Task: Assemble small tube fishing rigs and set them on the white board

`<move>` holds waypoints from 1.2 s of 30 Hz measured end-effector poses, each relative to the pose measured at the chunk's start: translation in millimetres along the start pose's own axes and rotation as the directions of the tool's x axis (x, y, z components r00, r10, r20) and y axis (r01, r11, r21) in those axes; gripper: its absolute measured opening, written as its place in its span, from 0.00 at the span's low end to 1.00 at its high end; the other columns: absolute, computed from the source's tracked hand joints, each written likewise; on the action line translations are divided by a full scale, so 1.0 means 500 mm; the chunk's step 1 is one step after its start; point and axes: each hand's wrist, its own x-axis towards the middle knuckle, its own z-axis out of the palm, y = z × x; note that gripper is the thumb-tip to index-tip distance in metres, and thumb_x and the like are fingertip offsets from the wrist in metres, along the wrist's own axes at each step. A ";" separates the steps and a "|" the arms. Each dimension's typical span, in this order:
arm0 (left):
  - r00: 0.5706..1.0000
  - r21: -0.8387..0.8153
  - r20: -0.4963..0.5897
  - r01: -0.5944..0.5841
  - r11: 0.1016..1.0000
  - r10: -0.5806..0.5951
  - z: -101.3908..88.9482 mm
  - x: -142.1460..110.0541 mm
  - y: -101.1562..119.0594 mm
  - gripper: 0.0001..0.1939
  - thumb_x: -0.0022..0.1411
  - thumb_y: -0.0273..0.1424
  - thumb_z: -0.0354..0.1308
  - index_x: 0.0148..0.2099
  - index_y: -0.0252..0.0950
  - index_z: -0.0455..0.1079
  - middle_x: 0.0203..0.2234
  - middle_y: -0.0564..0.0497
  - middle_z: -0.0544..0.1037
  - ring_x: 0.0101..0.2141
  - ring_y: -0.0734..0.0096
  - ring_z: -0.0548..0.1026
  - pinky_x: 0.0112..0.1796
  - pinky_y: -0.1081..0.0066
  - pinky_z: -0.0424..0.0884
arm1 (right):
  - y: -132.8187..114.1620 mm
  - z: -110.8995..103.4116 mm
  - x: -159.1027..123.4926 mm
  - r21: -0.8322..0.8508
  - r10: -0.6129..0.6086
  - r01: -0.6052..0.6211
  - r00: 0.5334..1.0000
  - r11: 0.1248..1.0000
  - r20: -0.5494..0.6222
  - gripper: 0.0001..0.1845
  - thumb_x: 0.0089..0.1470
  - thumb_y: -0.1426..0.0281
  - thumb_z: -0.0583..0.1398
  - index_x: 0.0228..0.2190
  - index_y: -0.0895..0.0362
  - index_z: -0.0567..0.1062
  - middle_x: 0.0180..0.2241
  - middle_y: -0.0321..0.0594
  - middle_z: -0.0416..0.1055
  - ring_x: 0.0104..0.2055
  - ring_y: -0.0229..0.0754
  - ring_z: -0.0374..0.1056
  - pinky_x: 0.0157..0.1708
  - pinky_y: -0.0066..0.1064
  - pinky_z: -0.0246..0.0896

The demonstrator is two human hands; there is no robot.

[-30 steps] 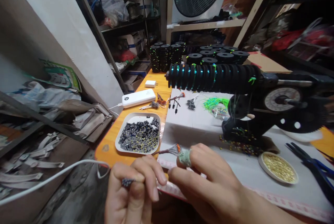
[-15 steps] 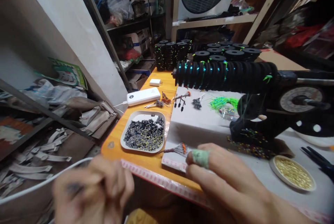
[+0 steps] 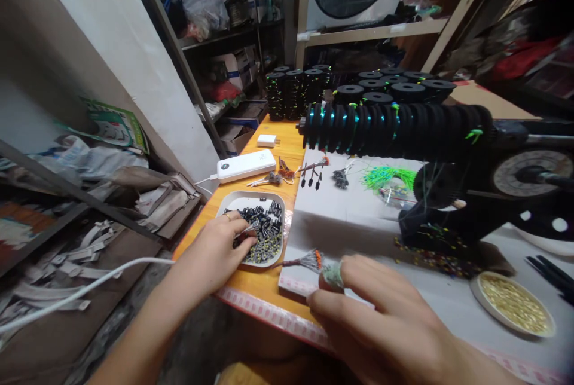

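Observation:
My left hand [image 3: 219, 247] reaches into a white tray [image 3: 219, 204] of small dark and yellow-tipped cylindrical pieces [image 3: 266, 241]. Its thumb and fingers are pinched together there; silvery strands show between them, but what they grip is unclear. A ring is on one finger. My right hand [image 3: 372, 301] is bent over the table's front edge, green tape round one fingertip. Its fingers are curled close together, and anything between them is hidden. Just beyond those fingertips lies a fan-shaped bundle of grey wire loops [image 3: 309, 259] with orange ends.
A black machine [image 3: 430, 211] carries a row of black spools [image 3: 394, 131] above white paper. Bright green strands [image 3: 388, 177] lie beneath it. At right are a dish of golden pieces [image 3: 515, 301] and dark-handled tools [image 3: 553, 274]. A white power bank [image 3: 246, 165] sits behind the tray.
My left hand has moved from the lower left, off the table, forward into the tray. My right hand stays near the front edge, its fingers slightly shifted. The view has turned a little left.

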 end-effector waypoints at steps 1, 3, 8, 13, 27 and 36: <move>1.000 0.000 0.011 0.004 1.000 -0.004 -0.002 0.000 0.003 0.08 0.60 0.26 0.59 0.31 0.37 0.79 0.29 0.47 0.80 0.33 0.57 0.78 0.37 0.62 0.70 | 0.000 0.001 0.000 0.011 0.005 -0.005 1.000 1.000 0.003 0.17 0.68 0.73 0.51 0.32 0.59 0.77 0.22 0.38 0.63 0.24 0.40 0.56 0.24 0.31 0.50; 1.000 -0.014 0.016 0.011 1.000 -0.011 -0.005 -0.001 0.005 0.09 0.62 0.26 0.57 0.33 0.36 0.79 0.30 0.46 0.80 0.34 0.58 0.78 0.38 0.63 0.70 | 0.000 0.004 0.000 0.023 0.008 -0.009 1.000 1.000 0.007 0.18 0.69 0.72 0.51 0.32 0.60 0.77 0.23 0.38 0.64 0.25 0.40 0.57 0.25 0.31 0.50; 0.998 -0.074 -0.012 0.060 0.995 -0.061 -0.008 -0.006 0.000 0.09 0.63 0.28 0.57 0.33 0.35 0.78 0.32 0.45 0.82 0.36 0.60 0.79 0.40 0.63 0.70 | 0.002 0.006 -0.006 0.044 0.030 -0.031 0.999 0.999 0.027 0.16 0.66 0.77 0.52 0.32 0.60 0.78 0.24 0.39 0.64 0.26 0.41 0.56 0.26 0.32 0.49; 0.992 -0.154 0.029 0.130 0.979 -0.127 -0.006 -0.015 0.001 0.06 0.62 0.30 0.58 0.34 0.37 0.76 0.33 0.48 0.83 0.36 0.60 0.80 0.37 0.65 0.73 | 0.005 0.003 -0.006 0.077 0.012 -0.017 0.998 0.997 0.060 0.14 0.63 0.79 0.53 0.30 0.61 0.76 0.25 0.41 0.65 0.27 0.41 0.56 0.26 0.31 0.48; 0.964 -0.496 -0.151 0.118 0.860 -0.219 0.025 -0.056 0.045 0.07 0.60 0.29 0.62 0.31 0.41 0.79 0.33 0.52 0.76 0.37 0.69 0.75 0.41 0.72 0.69 | -0.001 0.003 -0.003 0.205 0.154 -0.148 0.988 0.968 -0.016 0.12 0.57 0.82 0.55 0.32 0.60 0.77 0.25 0.36 0.58 0.27 0.38 0.57 0.26 0.29 0.51; 0.800 -0.993 0.108 0.121 -0.017 -0.590 0.105 -0.099 0.196 0.14 0.43 0.31 0.78 0.28 0.34 0.76 0.26 0.55 0.73 0.22 0.85 0.64 0.23 0.85 0.62 | -0.008 0.000 -0.001 0.244 0.234 -0.211 0.970 0.947 -0.070 0.11 0.56 0.80 0.55 0.25 0.61 0.72 0.24 0.36 0.60 0.26 0.36 0.58 0.27 0.27 0.55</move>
